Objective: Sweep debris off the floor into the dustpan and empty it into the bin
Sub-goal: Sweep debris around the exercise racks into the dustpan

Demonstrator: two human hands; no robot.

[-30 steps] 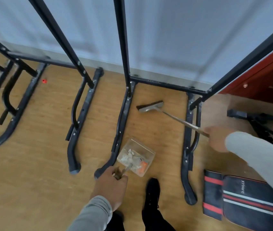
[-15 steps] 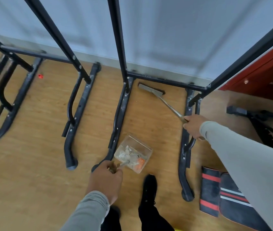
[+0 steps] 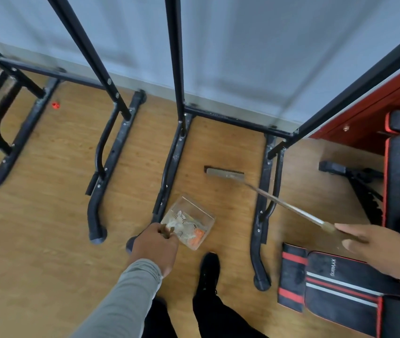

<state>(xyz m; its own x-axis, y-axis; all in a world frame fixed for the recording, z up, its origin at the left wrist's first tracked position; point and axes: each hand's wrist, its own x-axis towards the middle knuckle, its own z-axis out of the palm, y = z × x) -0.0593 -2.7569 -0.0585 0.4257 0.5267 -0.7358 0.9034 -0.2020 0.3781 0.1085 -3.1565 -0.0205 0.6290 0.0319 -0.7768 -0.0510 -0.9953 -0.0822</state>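
Note:
A clear plastic dustpan [image 3: 195, 213] rests on the wooden floor, holding pale scraps and an orange bit. My left hand [image 3: 156, 245] grips its short handle at the near edge. My right hand [image 3: 379, 247] holds the end of a long thin broom handle [image 3: 289, 208]. The broom head [image 3: 225, 173] lies flat on the floor between two black frame legs, a little beyond and right of the dustpan. A small red scrap [image 3: 55, 105] sits on the floor far to the left, near another frame leg. No bin is in view.
Black metal exercise frames [image 3: 177, 152] stand on the floor with legs left and right of the dustpan. A black and red padded bench [image 3: 335, 284] lies at the right. A grey wall runs along the back. My black shoe [image 3: 210, 267] is just behind the dustpan.
The broom head has been pulled back from the rear crossbar toward the dustpan, and my right hand has drawn back to the right. The dustpan and left hand have stayed put.

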